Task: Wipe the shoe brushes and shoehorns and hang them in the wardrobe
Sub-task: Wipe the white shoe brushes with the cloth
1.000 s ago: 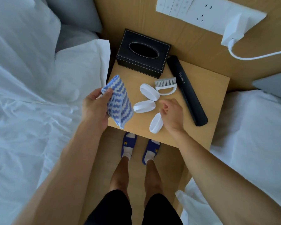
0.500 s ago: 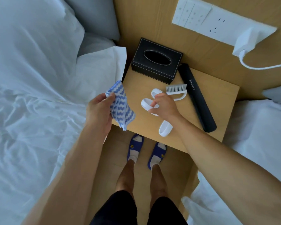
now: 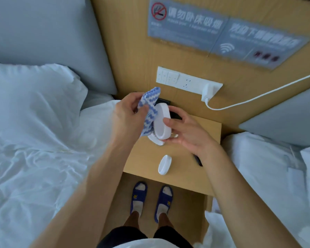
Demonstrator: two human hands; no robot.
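White, smooth and oval, the plastic shoe brush (image 3: 161,122) is lifted above the pale wooden table (image 3: 143,158), the right hand (image 3: 188,133) with fingers (image 3: 168,120) clamped on its rim, likely to present its back for wiping. The left hand (image 3: 129,115) pinches a blue-and-white zigzag woven cloth (image 3: 149,111) against it. Another white oval brush (image 3: 164,165) lies on the table near its front edge, apparently awaiting its turn.

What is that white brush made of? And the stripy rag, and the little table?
The brush looks like plastic: smooth, evenly white, slightly shiny, with rounded moulded edges. The rag looks like soft woven cloth: it folds and droops, with blue and white zigzags. The table looks like light wood, perhaps laminate: matt with faint grain.
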